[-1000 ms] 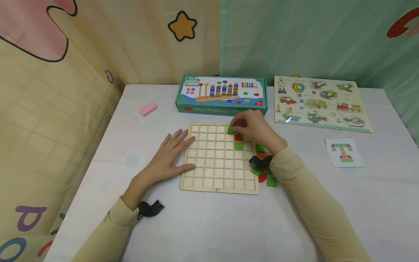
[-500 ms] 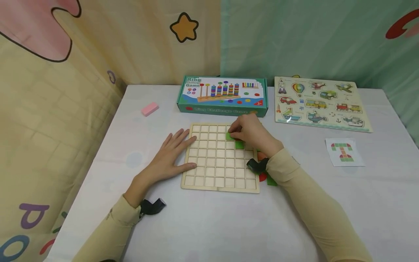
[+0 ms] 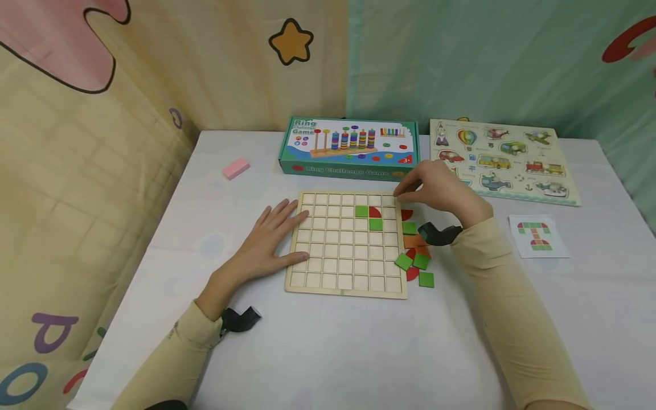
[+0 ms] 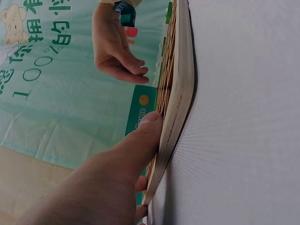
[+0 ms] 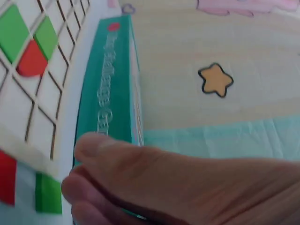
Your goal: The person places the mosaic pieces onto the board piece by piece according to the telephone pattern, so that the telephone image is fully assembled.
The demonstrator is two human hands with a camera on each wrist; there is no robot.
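Observation:
A wooden grid board [image 3: 330, 265] lies on the white table. Two green square tiles [image 3: 361, 211] and a red quarter-round tile [image 3: 375, 212] sit in cells at its upper right. My left hand [image 3: 258, 245] rests on the board's left edge with fingers spread; its thumb lies on the rim in the left wrist view. Over the board's top right corner is my right hand [image 3: 441, 185], fingers bent loosely, no tile visible in them. Below it, beside the right edge, lie loose green tiles [image 3: 426, 279], red quarter-rounds [image 3: 412, 274] and orange pieces [image 3: 413, 242], partly overlapping.
Behind the board stands a green Ring Challenge Game box [image 3: 351, 149]. A picture puzzle board [image 3: 517, 191] lies at the back right, above a card [image 3: 538, 250] printed with a coloured-tile figure. A pink block [image 3: 236, 168] sits at the back left.
My right hand lowered a green tile into the cell left of the red quarter-round, let go, and moved right to the board's top right corner. The left hand has stayed on the board.

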